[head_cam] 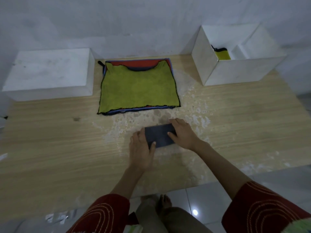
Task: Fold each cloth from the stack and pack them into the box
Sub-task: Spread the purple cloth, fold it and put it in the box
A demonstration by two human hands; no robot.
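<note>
On the near part of the wooden table (50,140), a small folded dark cloth (159,134) is gripped at both ends, the left hand (140,148) and right hand (184,133) each curled round an end with the thumb on top. Farther back lies the stack of cloths (138,86), lime green uppermost, between a closed white box (48,71) at the left and an open white box (235,71) at the far right, which holds a yellow cloth (223,54).

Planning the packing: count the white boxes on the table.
2: one closed box left of the cloth stack, one open box right of it, holding a yellow cloth.
</note>
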